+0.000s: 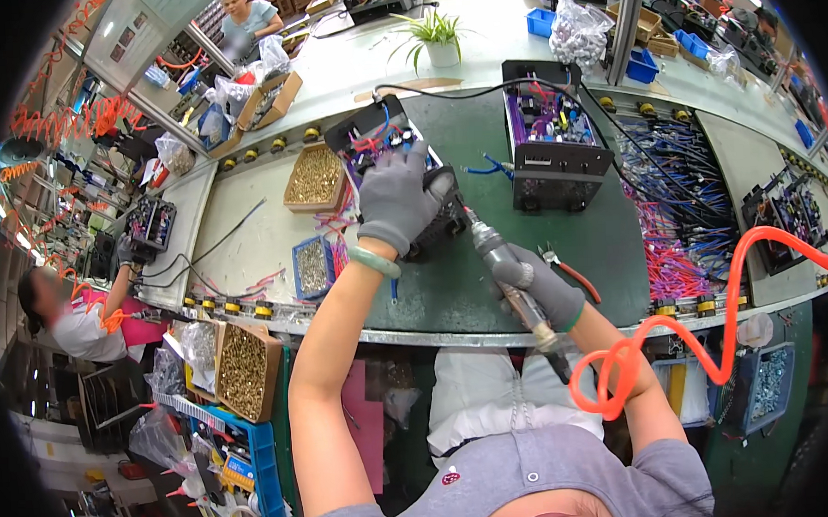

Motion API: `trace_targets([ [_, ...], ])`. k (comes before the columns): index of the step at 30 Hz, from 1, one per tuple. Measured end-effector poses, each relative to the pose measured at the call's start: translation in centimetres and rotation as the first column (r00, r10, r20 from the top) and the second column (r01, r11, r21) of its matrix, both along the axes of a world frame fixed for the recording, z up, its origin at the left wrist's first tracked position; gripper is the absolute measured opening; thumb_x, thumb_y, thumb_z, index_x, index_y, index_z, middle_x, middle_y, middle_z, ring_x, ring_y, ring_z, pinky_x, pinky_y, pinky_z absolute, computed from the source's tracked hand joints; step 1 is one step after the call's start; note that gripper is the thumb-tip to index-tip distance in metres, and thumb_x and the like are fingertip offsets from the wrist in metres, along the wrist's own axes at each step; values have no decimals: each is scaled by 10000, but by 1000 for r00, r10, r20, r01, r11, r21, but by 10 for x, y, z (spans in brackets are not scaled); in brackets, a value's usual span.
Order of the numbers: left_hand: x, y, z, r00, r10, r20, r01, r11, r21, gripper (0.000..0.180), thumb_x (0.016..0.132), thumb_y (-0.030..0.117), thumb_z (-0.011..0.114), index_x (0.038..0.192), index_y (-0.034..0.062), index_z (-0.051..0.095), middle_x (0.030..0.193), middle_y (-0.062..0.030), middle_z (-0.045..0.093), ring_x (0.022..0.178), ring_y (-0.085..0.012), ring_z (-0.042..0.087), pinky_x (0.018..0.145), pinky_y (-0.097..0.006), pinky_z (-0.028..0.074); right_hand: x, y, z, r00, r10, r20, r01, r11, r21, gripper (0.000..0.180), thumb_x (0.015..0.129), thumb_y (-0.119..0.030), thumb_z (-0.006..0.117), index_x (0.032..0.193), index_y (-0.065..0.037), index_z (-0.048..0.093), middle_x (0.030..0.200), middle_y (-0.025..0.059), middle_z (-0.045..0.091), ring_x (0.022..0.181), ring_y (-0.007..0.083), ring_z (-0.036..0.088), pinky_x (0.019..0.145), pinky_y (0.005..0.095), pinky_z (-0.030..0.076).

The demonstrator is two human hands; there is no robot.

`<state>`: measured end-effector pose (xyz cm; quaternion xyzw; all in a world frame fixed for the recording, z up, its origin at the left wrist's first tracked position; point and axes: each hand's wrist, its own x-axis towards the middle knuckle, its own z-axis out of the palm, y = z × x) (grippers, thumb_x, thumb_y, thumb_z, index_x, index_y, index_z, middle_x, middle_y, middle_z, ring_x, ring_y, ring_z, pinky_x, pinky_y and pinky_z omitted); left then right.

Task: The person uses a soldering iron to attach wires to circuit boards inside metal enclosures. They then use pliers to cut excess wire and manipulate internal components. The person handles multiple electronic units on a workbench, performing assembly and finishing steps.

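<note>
My right hand [549, 289], in a grey glove, is closed round a pneumatic screwdriver [495, 246]. The tool slants up and left, its tip close to an open black electronic unit [447, 222]. My left hand [395, 202], gloved too, lies over that unit with its fingers bent onto it; the housing partly hides behind the hand. Coloured wires and parts show inside the unit beyond my fingers. A second open black unit [558, 164], with purple wiring, stands to the right on the green mat [490, 297]. Red-handled pliers [572, 275] lie right of my right hand.
Left of my left hand sit a box of brass-coloured screws [314, 178] and a blue bin of small parts [314, 267]. Cables [674, 182] pile up at the right. An orange coiled hose [734, 309] loops over my right forearm. Other people work at the left and far side.
</note>
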<state>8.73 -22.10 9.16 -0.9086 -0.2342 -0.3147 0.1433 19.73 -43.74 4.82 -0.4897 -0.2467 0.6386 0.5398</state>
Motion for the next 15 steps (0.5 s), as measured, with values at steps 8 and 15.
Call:
trace_targets([
  [8,-51,-88,-122,991,-111,71,121,556,-822,241,850,242,688,1041,96,683,1009,-131,657,970,-317,642,864,-425,507,9,-109,-35,989,96,116,-86,993,-83,646,748,-330,755,1232,-4,478,755,41,565,548,112,564,464,257,473],
  [15,-32,-107,-160,967,43,-250,-224,610,-761,216,874,260,627,1026,106,626,988,-168,634,977,-379,611,847,-453,499,1,-116,-50,987,64,148,-40,987,-155,608,736,-190,697,1270,-8,471,791,65,585,569,147,597,493,302,524],
])
